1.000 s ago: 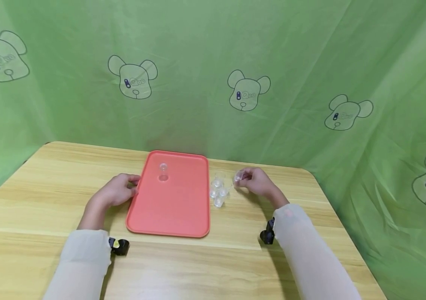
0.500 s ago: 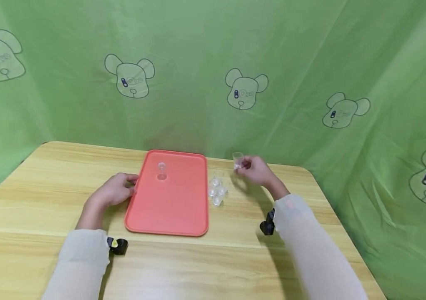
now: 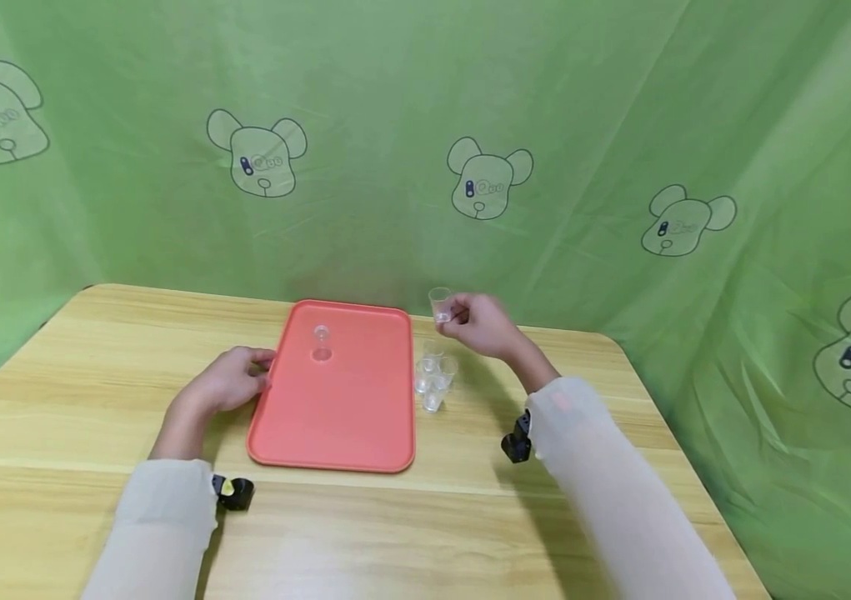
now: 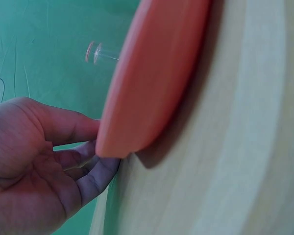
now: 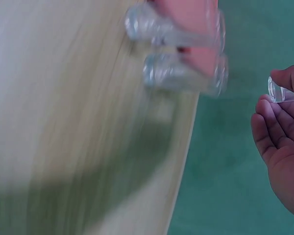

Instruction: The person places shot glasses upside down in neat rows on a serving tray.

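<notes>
My right hand (image 3: 479, 323) pinches a small clear cup (image 3: 440, 305) between thumb and fingers. It holds the cup upright, raised over the back edge of the table. In the right wrist view this cup (image 5: 276, 92) is partly hidden by the thumb. My left hand (image 3: 224, 382) grips the left rim of a red tray (image 3: 335, 425); the left wrist view has the thumb against the rim and other fingers below it. On the tray's back left part stands another clear cup (image 3: 322, 343). Several more clear cups (image 3: 434, 385) stand clustered just right of the tray.
All this is on a light wooden table (image 3: 305, 533). A green curtain (image 3: 380, 233) printed with bear heads hangs behind the table and along its right side. Each wrist carries a small black camera (image 3: 236, 493).
My right hand has lifted the cup from beside the cluster, turned it upright and carried it up and to the left. My left hand stays at the tray rim.
</notes>
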Tool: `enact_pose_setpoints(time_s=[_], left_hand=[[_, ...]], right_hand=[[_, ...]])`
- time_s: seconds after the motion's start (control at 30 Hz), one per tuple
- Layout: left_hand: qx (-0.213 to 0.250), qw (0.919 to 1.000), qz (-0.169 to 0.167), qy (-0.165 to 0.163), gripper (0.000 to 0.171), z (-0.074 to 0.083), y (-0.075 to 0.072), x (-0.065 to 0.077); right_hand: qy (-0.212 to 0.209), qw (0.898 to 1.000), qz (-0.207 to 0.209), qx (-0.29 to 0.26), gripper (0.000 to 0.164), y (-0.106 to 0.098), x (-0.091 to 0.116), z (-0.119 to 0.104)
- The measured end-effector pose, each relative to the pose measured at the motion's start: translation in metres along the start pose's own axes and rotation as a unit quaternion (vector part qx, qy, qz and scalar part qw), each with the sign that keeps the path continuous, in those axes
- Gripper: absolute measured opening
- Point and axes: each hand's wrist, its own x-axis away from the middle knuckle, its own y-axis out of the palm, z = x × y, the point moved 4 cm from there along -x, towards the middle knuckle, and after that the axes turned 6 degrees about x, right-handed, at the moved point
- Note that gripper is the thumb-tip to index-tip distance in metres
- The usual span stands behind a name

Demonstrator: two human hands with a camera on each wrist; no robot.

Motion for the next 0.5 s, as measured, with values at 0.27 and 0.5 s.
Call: enact_pose_setpoints(time_s=[0.27,0.5], left_hand=[[-0.001,1.0,0.002,-0.003,0.051,-0.002,0.0,-0.001],[-0.005,1.0,0.002,0.001,0.051,-0.001,0.0,-0.001]], right_hand=[[-0.028,1.0,-0.004,-0.009,0.033,0.012,-0.012,-0.03],[-0.038,0.999,-0.008,-0.03,0.032,0.023,-0.021,-0.045]])
